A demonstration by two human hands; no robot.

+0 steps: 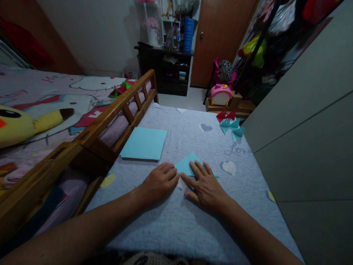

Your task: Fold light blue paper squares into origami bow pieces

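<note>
Head view — the one feed I am monitoring from my remote station — is showing a folded blue paper [184, 165] lying flat on a patterned bedcover [187, 129]. It is sitting nearer than a stack of blue squares [145, 144] and to the right of it, well apart from the red folded pieces [226, 115] and the blue folded pieces [231, 127] that are clustering near the far right edge.

I am judging the step in hand to be the flattening of a crease: the right hand [206, 187] is resting over the paper with its fingers extended and spread, clasping nothing and apparently pressing. The left hand [162, 180] is curling its fingers at the paper's left corner; I am not able to tell whether it is pinching that corner or only bearing down on it.

As I am reading it, the next move is calling for a steady left corner and firm, even pressure along the fold, with the edges lined up so that the layers are not slipping.

For heading, I am seeing a triangular outline whose peak is pointing toward the far end of the bedcover. Its long axis is running roughly left to right along the near edge, the right end slanting slightly nearer, and a thin tip is poking out beyond the right hand's fingers. Those fingers are hiding part of that edge, so I am leaving the layer count open.
</note>
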